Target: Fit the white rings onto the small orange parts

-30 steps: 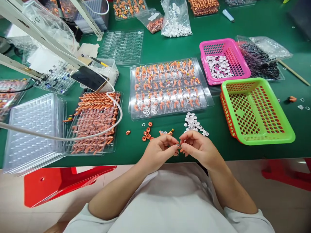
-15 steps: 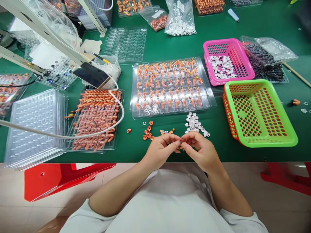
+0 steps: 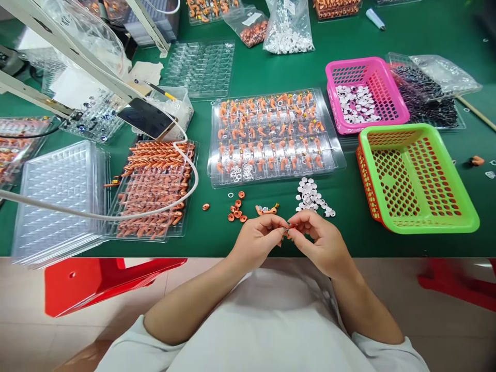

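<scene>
Between left hand point(image 3: 254, 241) and right hand point(image 3: 324, 241), in both fingertip pinches, a small part point(image 3: 287, 232)

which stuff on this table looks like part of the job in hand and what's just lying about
Likely in the job:
- tiny part, too small to identify, pinched by left hand and right hand
- small orange cup-shaped pieces
- round white flat discs
- clear plastic tray of curved orange pieces

Probably just lying about:
- black-screened smartphone
- thin wooden stick
</scene>
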Tool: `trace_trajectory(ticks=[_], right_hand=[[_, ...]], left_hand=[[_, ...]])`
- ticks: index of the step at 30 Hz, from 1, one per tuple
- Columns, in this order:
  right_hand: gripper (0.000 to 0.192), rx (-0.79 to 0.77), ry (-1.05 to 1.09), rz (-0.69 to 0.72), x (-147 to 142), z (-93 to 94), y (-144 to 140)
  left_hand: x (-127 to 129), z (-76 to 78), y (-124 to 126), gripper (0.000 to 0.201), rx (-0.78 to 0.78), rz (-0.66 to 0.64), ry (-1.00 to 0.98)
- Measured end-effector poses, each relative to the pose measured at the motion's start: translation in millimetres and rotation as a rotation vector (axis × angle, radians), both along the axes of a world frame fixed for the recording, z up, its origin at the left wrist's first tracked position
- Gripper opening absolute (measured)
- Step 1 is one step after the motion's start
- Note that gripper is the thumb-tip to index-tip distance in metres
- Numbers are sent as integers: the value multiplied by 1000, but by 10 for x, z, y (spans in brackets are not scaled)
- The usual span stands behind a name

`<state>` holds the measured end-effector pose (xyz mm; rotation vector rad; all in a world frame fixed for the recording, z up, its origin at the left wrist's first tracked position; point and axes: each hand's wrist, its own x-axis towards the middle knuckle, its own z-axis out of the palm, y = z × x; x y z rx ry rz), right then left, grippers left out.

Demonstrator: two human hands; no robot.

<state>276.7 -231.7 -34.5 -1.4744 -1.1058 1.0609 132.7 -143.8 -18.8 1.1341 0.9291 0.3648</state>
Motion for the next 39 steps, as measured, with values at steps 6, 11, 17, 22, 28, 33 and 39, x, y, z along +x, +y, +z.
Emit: trace_trajectory(ticks=[6,11,17,22,28,33,39], right_hand=[[8,59,-88,-3,-35,13,-41],[11,122,-161,-83,-34,-19,-24],[12,138,-221,-120,-20,-3,-18],[14,187,-261,-100,-25,-19,-23],[24,350,-387,-58,9,-58,-42],[30,389,-470,0,51,-63,-54],[32,425,-539,50,78,-70,-33]], left_hand=[[-31,13,-33,6,-28,-17,12],[-17,71,14,16,-41,-91,17],[-67,46,9,26,-15,-137,-11],[-86,-1,-13,23,35,-129,-10],[-100,0,-3,26,-5,-103,-76],[-97,-29,4,28,-65,-55,-114],[-103,-75,30,26,-102,-46,-96]])
